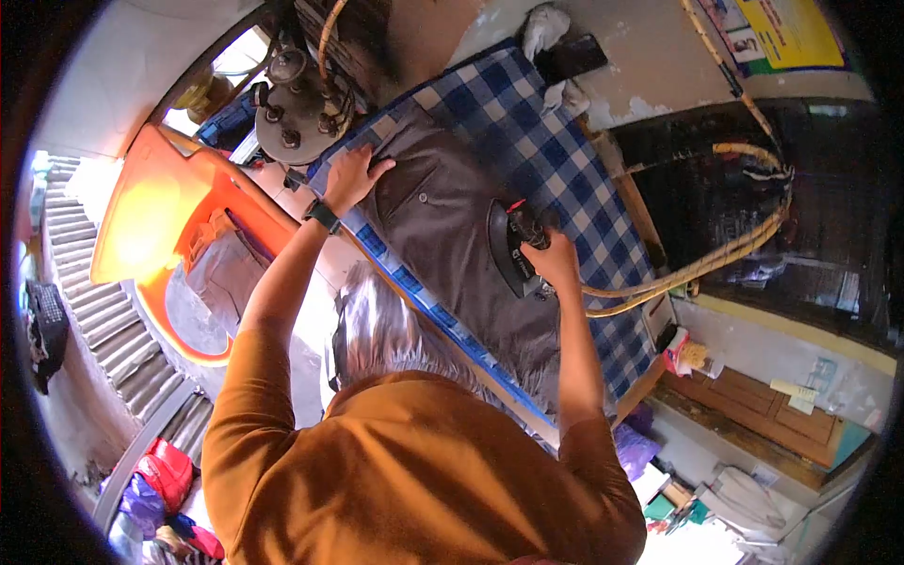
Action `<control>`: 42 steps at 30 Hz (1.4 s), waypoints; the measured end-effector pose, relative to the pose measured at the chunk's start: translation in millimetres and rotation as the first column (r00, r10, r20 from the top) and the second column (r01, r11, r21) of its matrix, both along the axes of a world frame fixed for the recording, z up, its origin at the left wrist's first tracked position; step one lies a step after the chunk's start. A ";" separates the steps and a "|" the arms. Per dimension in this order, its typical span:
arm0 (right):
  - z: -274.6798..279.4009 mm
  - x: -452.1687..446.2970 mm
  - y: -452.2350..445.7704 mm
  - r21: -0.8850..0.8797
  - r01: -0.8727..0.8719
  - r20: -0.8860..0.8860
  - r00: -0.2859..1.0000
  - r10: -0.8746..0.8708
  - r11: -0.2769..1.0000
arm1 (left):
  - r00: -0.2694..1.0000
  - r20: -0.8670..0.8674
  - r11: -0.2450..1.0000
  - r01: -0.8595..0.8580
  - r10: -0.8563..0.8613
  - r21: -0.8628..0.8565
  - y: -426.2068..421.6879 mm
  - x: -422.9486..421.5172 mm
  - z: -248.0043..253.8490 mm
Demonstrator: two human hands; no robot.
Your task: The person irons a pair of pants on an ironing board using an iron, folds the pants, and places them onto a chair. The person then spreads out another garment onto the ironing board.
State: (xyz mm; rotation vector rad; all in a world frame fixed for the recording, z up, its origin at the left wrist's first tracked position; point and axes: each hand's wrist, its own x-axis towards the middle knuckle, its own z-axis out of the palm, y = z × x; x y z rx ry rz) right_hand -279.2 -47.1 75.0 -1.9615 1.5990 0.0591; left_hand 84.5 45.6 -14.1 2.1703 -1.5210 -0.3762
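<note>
A dark grey-brown garment (443, 235) with a button lies spread over a blue-and-white checked cloth (508, 99) on the ironing table. My right hand (554, 260) is wrapped round the handle of a black iron (507, 247), whose soleplate rests on the garment. At the garment's far left end, my left hand (352, 179) lies on the fabric with its thumb apart from the fingers. A watch is on that wrist. I cannot tell whether the garment is a shirt or trousers.
Hoses (725, 273) run from the iron towards the right wall. A metal boiler tank (294, 118) stands beyond the table's left end. Left of the table is an orange plastic chair (151, 226) holding folded cloth (224, 273). A dark phone (571, 58) lies by the far edge.
</note>
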 end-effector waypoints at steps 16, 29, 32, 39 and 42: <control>22.1 12.9 145.2 0.129 0.001 -0.003 1.000 0.000 0.992 | 0.981 0.162 0.972 -0.070 0.108 -0.223 -16.4 110.9 -64.9; 20.0 -171.9 25.5 -0.159 0.259 -0.016 0.964 -0.265 0.953 | 0.315 -0.949 0.868 -0.478 0.026 -0.135 109.9 -111.0 -65.1; 49.1 -145.7 79.3 -0.163 0.029 0.047 0.999 -0.022 0.986 | 0.296 -0.908 0.856 -0.504 0.298 0.117 99.1 -133.6 -40.2; 24.0 -104.6 182.6 0.132 -0.244 0.081 0.969 0.235 0.961 | 0.193 -0.957 0.803 -0.592 0.217 0.063 97.7 -143.1 -49.3; 18.1 -129.3 160.7 0.111 -0.072 -0.017 0.997 0.074 0.991 | 0.148 -0.946 0.736 -0.666 0.288 0.120 91.5 -150.6 -52.0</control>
